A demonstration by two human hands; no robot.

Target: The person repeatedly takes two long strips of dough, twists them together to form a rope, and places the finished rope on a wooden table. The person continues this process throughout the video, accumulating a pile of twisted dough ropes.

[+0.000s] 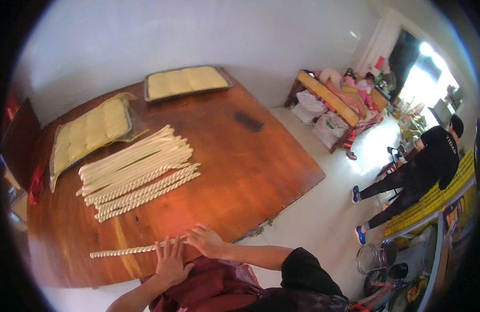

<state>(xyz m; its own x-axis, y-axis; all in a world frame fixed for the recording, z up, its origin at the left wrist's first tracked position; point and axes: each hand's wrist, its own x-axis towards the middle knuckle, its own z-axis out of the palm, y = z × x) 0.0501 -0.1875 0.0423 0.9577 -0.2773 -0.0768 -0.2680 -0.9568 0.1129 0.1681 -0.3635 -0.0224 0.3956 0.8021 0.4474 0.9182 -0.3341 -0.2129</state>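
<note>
One twisted dough rope (122, 252) lies on the wooden table near its front edge. My left hand (171, 259) rests palm down on its right part, fingers spread. Beside it, my right hand (204, 240) lies over the rope's right end, fingers fairly straight; the end under it is hidden. Farther back are several twisted dough ropes (146, 195) side by side, and behind them a bundle of plain dough strips (136, 160).
A plastic-covered tray of dough (92, 130) stands at the back left, another dough tray (187, 82) by the wall. A dark block-like object (249, 121) lies on the wooden table (240, 171). To the right are a person in black (439, 156), a stool (370, 257) and a wooden bed (327, 97).
</note>
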